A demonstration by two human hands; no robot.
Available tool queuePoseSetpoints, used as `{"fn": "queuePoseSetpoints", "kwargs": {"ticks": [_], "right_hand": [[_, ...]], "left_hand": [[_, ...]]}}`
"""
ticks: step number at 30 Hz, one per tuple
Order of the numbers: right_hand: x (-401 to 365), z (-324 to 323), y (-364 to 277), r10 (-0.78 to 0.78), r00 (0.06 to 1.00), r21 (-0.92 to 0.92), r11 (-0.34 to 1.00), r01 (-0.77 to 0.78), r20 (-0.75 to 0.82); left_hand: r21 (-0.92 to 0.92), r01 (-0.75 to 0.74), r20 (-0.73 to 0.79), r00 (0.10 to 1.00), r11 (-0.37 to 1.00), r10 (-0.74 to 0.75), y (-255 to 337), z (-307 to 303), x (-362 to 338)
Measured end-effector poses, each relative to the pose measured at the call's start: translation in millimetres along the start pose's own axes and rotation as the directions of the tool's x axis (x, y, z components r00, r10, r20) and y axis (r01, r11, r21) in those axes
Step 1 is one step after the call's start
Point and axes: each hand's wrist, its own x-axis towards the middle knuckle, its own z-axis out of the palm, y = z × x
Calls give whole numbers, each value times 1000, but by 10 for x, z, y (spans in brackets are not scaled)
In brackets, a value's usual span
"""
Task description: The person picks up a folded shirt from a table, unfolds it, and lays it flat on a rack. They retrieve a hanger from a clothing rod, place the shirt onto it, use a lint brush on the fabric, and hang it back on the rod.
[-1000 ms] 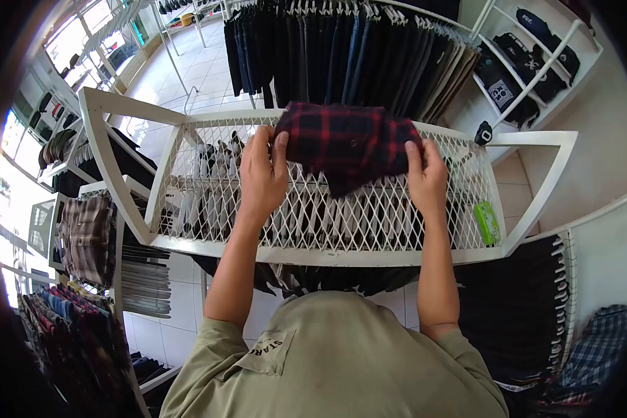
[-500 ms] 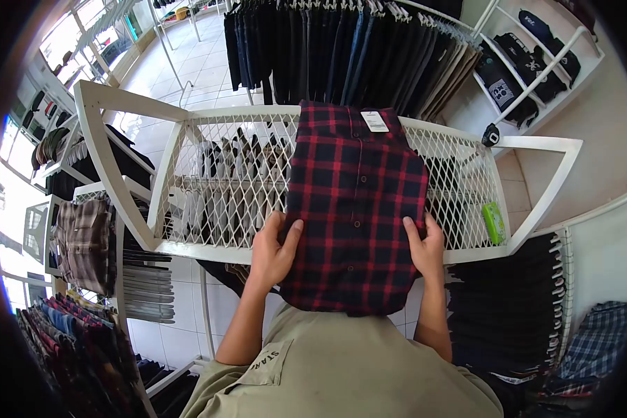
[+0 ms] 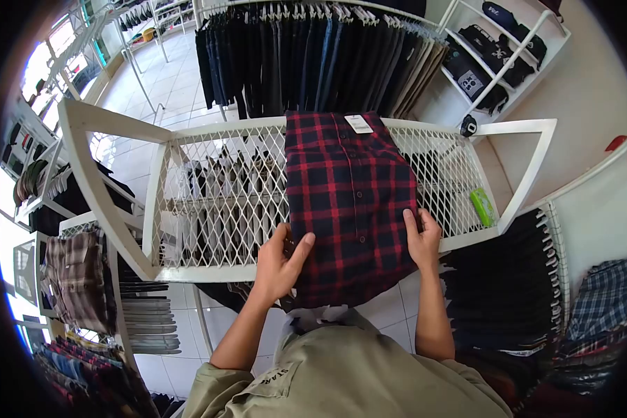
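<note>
White mesh rack (image 3: 209,274): plaid shirt (image 3: 348,202) reached from far edge past near edge. Our left hand (image 3: 279,269) and right hand (image 3: 423,244) gripped its sides; uneven pull risked skewed folds, overhanging weight risked slipping.

An olive-green top (image 3: 348,369) with short sleeves (image 3: 219,382) is worn. Dark lettering, partly readable as "STAR", is seen on a patch (image 3: 275,382) at the chest. The forearms are left uncovered.

Both forearms extend forward, apart. Left grip (image 3: 280,266): thumb uppermost, fingers bent. Right grip (image 3: 423,239): thumb pointing forward, fingers partly hidden.
</note>
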Motion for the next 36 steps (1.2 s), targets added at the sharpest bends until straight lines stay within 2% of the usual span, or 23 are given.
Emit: {"fn": "queuePoseSetpoints", "kwargs": {"ticks": [2, 7, 9, 11, 12, 13, 15, 17, 19, 21, 22, 24, 25, 27, 29, 33, 36], "right_hand": [[9, -13, 71, -55, 998, -57, 997, 54, -6], [-28, -118, 43, -85, 996, -28, 996, 86, 27], [-150, -204, -4, -115, 993, 40, 993, 115, -8], [-298, -333, -52, -62, 998, 38, 997, 61, 23], [-368, -393, -64, -8, 999, 21, 1000, 7, 48], [-424, -433, -67, -7, 999, 29, 1000, 5, 50], [-542, -483, -50, -30, 997, 67, 997, 26, 66], [-656, -532, 24, -12, 995, 93, 996, 3, 102], [-738, -583, 95, 24, 986, 108, 993, -42, 162], [-808, -601, 112, 27, 984, 137, 989, -52, 176], [-838, -603, 113, 30, 984, 160, 985, -58, 173], [-890, -575, 137, 14, 983, 200, 979, -51, 182], [-917, -567, 176, 4, 982, 231, 972, -48, 189], [-953, -577, 213, 4, 980, 236, 970, -52, 198], [-989, -627, 99, 62, 951, 236, 962, -138, 303], [-1057, -578, 171, 40, 965, 178, 980, -89, 260], [-1134, -584, 154, 58, 964, 132, 987, -95, 261]], "left_hand": [[88, 14, -60, 998, 996, -9, 14, 33, -2], [99, 0, -74, 997, 995, 7, -20, 123, -150], [-23, -80, -145, 987, 997, 76, 7, 177, -296], [30, -50, -136, 989, 998, 53, -79, 188, -452], [-20, -30, -148, 989, 999, 27, -92, 216, -545], [-70, -11, -158, 987, 997, 0, -102, 241, -631], [-38, 11, -152, 988, 999, -17, -20, 279, -823], [-205, 54, -145, 986, 977, -85, 83, 362, -1021], [-126, 96, -108, 988, 987, -109, -52, 282, -1190], [47, 241, -75, 968, 969, -237, -58, 257, -1333], [50, 244, -82, 967, 968, -239, -27, 294, -1367], [379, 97, -380, 923, 920, 60, 62, 450, -1353], [382, 91, -379, 923, 920, 66, 123, 527, -1296], [499, -162, -413, 819, 851, 398, 308, 679, -1055], [540, -273, -256, 848, 796, 464, 581, 866, -791], [598, -352, -12, 894, 720, 447, 785, 1324, 52], [695, -312, -12, 896, 648, 444, 635, 1677, 841]]}}
